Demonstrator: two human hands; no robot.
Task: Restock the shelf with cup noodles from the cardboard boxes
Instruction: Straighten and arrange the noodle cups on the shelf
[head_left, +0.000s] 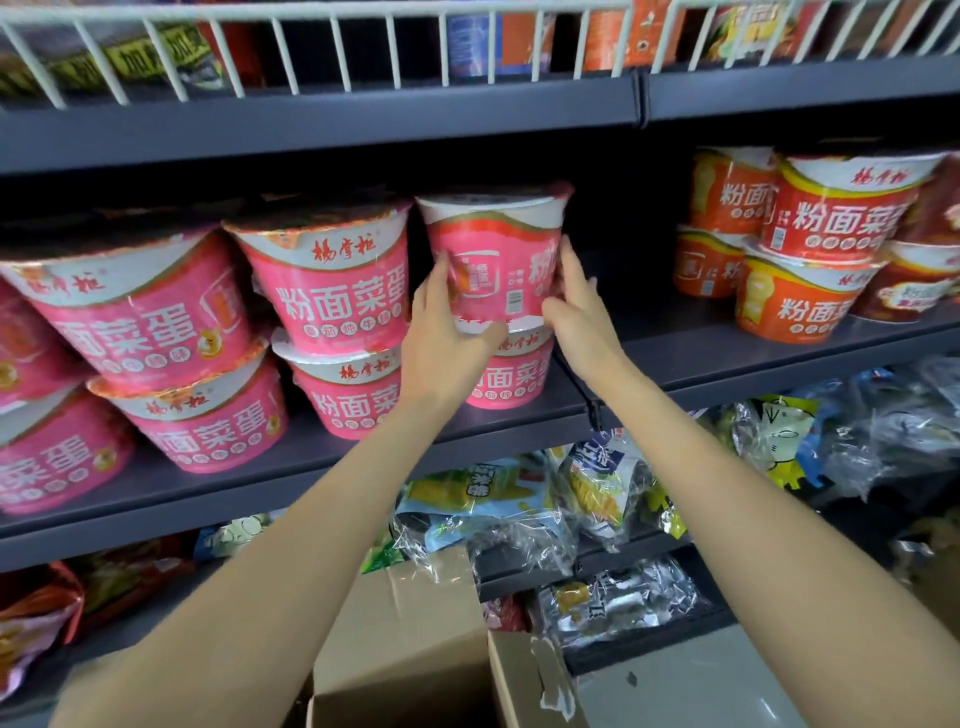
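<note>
Cup noodles (493, 254), pink tub, sits atop the lower pink cup (511, 374) on the grey shelf (727, 358); I see my left hand (441, 338) and right hand (576, 312) clasping its sides. Placing step; next I'd square it, then let go and reach down to the cardboard box (415, 639) below the shelf.

On the pink cup (327, 280) to your left you read 粉面菜蛋 in big white characters under a red script brand. The orange cups (836, 213) at far right carry 粉面菜. Other print is too blurred.
</note>
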